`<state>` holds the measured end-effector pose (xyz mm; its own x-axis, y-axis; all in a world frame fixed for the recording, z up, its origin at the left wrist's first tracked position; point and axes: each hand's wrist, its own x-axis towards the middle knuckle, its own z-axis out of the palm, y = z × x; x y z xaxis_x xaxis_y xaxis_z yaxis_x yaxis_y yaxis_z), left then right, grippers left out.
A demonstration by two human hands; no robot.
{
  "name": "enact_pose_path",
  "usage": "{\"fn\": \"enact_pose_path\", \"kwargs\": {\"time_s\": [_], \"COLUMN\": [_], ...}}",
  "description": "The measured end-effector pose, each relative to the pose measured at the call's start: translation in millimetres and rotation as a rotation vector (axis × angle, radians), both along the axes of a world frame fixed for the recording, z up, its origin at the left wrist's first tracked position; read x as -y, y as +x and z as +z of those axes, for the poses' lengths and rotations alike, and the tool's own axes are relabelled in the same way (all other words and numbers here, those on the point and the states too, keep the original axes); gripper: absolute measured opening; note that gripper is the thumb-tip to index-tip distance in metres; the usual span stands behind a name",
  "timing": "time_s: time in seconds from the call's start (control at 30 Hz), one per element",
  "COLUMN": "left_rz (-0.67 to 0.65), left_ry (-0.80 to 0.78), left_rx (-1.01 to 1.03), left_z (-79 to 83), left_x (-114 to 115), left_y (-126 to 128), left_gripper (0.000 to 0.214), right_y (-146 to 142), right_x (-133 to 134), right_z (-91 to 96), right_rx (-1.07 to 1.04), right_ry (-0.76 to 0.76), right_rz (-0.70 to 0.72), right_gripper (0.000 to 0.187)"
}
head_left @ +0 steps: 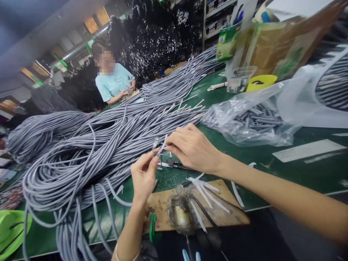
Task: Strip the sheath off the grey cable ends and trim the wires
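- Wooden board (157,203), head view, at the near table edge: worn, with a brownish, metal-bodied lump (182,217) upon it and a green clip (152,223) at its near left edge.
- Slender whitish piece (164,142), one: thin, pale, slightly curved; raised between the two hands, beyond the board and in front of the cables. Whether it joins a cable cannot be told.
- Left hand (144,177): thumb and forefinger brought together, pinching the piece's lower end.
- Right hand (191,148): thumb and forefinger closed upon its upper end, remaining fingers curled.
- Black-handled snips (176,165): lying just beneath the right hand.
- White strips (202,190), several: fanned over the board's far right part.
- Grey cables (67,163), a great heap: crowding the left and far sides, loops hanging over the near edge.
- Clear bag (252,119) of grey tubes: far right of the hands.
- Green tabletop (261,154): showing between bag and right forearm, the widest room about the hands.
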<state>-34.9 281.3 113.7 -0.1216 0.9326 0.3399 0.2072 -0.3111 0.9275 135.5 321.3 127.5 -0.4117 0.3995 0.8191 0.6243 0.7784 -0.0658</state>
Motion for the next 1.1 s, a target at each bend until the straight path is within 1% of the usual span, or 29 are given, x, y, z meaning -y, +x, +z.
{"fn": "enact_pose_path", "kwargs": {"time_s": [0.07, 0.17, 0.27, 0.43, 0.6, 0.83, 0.93, 1.0, 1.1], "left_rz": [0.001, -0.004, -0.006, -0.016, -0.031, -0.052, -0.107, -0.171, -0.244], "left_ry": [-0.014, -0.018, -0.017, -0.004, -0.008, 0.018, -0.007, -0.057, -0.147], "left_rx": [-0.010, -0.039, -0.059, -0.100, -0.093, -0.149, -0.149, -0.099, 0.013], "left_z": [-0.4, -1.6, -3.0, -4.5, -5.6, -6.5, -5.3, -5.0, -5.0], "left_x": [-0.2, 0.1, 0.0, -0.5, 0.3, 0.2, -0.3, -0.5, -0.7], "left_y": [0.3, 2.1, 3.7, 4.6, 5.8, 4.3, 3.9, 3.6, 2.5], "left_gripper": [0.023, 0.020, 0.019, 0.021, 0.019, 0.020, 0.019, 0.020, 0.023], "right_y": [-1.0, 1.0, 3.5, 4.6, 5.1, 8.1, 8.1, 7.8, 7.7], "right_x": [-2.9, -2.8, -0.5, 0.6, -0.1, -0.9, -3.0, -4.3, -5.2], "right_z": [-4.6, -12.2, -16.2, -17.8, -18.6, -19.2, -20.0, -20.3, -19.6], "right_rx": [0.025, 0.019, 0.036, 0.054, 0.021, 0.034, -0.008, -0.055, -0.158], "right_ry": [0.070, 0.106, 0.104, 0.086, 0.103, 0.092, 0.027, -0.074, -0.269], "right_rz": [0.021, -0.001, -0.008, -0.026, -0.015, 0.026, 0.106, 0.190, 0.319], "right_gripper": [0.023, 0.024, 0.022, 0.020, 0.020, 0.020, 0.021, 0.022, 0.019]}}
